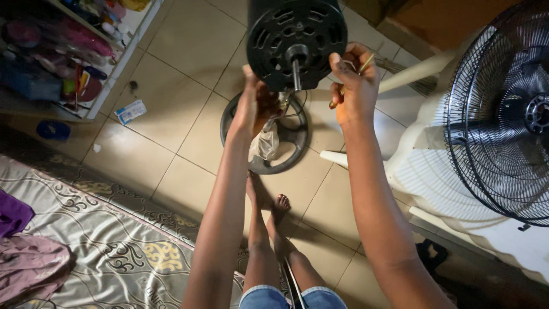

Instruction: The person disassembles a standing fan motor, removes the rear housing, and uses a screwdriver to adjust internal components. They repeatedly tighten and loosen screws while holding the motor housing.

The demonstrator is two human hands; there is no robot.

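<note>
While raised, both hands (303, 97) beside fan motor (296, 40)

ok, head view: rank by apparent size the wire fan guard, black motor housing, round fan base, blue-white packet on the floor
1. Wire fan guard, cut off at the frame edge.
2. Black motor housing and round fan base look alike; the housing is nearer the camera and the base partly hidden, so unranked.
3. Blue-white packet, smallest.

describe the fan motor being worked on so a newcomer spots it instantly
Start at the tiled floor and find the round dark stand base in the middle. Above it, between the left hand and right hand, sits the fan motor. It is a black vented drum with a bare metal shaft, unlike the caged fan on the white chair at right.
</note>
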